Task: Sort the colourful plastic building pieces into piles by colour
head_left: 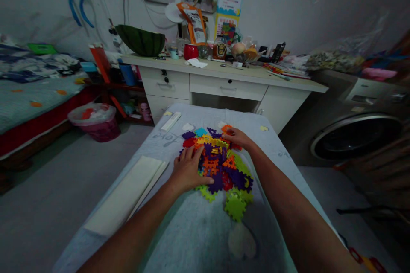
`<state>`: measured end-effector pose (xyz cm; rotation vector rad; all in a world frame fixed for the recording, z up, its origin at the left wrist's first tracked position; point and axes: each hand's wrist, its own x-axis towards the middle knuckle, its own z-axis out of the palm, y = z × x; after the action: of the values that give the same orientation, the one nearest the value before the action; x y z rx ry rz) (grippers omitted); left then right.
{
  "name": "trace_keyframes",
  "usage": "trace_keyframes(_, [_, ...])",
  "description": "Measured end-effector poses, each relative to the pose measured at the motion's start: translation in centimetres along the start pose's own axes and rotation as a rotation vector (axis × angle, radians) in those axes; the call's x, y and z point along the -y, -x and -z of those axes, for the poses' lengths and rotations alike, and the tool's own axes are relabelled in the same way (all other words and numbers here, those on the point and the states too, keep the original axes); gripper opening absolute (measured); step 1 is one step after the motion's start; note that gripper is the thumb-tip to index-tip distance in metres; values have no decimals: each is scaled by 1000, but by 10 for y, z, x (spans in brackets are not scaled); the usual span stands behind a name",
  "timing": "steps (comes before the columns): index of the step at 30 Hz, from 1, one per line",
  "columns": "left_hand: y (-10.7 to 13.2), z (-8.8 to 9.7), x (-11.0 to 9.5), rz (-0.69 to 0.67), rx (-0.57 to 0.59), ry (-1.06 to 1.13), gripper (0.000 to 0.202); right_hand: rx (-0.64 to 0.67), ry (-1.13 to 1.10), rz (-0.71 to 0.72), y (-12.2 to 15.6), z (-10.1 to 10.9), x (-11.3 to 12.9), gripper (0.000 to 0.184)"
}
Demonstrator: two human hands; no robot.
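A heap of colourful interlocking foam puzzle pieces (221, 166) in purple, orange, green, yellow and red lies on a light cloth-covered table (192, 230). My left hand (187, 170) rests palm down on the heap's left side, fingers spread over the pieces. My right hand (238, 137) lies on the heap's far right edge with its fingers laid over an orange piece. One green piece (235, 207) sits at the near edge of the heap.
A folded white sheet (128, 194) lies on the table's left side, a white box (171, 121) at its far end. Beyond stand a cluttered desk (224, 81) with half a watermelon (140, 42), a washing machine (355, 132) at right, a bed (28, 94) and pink bin (96, 121) at left.
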<state>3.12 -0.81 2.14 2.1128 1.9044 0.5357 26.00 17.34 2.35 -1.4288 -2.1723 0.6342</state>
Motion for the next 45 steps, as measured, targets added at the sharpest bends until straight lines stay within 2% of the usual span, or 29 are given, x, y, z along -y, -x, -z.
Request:
trace_keyframes(3, [-8, 2, 0, -13, -47, 17, 101, 135, -62, 57, 11, 1, 18, 40])
trace_keyframes(9, [-30, 4, 6, -60, -86, 135, 102, -30, -144, 112, 31, 2, 39, 19])
trace_keyframes(14, [-49, 6, 1, -167, -14, 342, 106, -39, -198, 224, 49, 9, 62, 24])
trace_keyframes(17, [-56, 9, -12, -264, -10, 473, 91, -50, -217, 306, 64, 14, 73, 28])
trace_keyframes(19, [-59, 12, -22, -296, -34, 518, 76, -78, -208, 322, 75, 18, 74, 33])
trace_keyframes(21, [-61, 14, -30, -293, -55, 547, 71, -135, -207, 303, 87, 19, 69, 43])
trace_keyframes(23, [-62, 13, -34, -264, -80, 563, 71, -165, -217, 268, 99, 20, 60, 52])
trace_keyframes(27, [-62, 10, -31, -222, -106, 620, 78, -119, -110, 223, 125, 20, 38, 53])
trace_keyframes(29, [-59, 12, -25, -216, -85, 615, 89, -92, 1, 175, 139, 22, 29, 63])
trace_keyframes(32, [-45, 20, -12, -140, -14, 408, 106, 25, 97, 84, 160, 26, 16, 95])
trace_keyframes(35, [-22, 30, 3, -33, 161, 178, 121, 179, 118, 84, 178, 27, 6, 123])
trace_keyframes(37, [-4, 32, 11, 24, 261, 85, 131, 254, 127, 100, 185, 25, 3, 135])
trace_keyframes(41, [20, 25, 15, 25, 353, 9, 144, 297, 113, 159, 187, 18, 10, 137])
trace_keyframes(45, [24, 13, 11, -65, 267, 38, 136, 239, 107, 208, 178, 10, 22, 126])
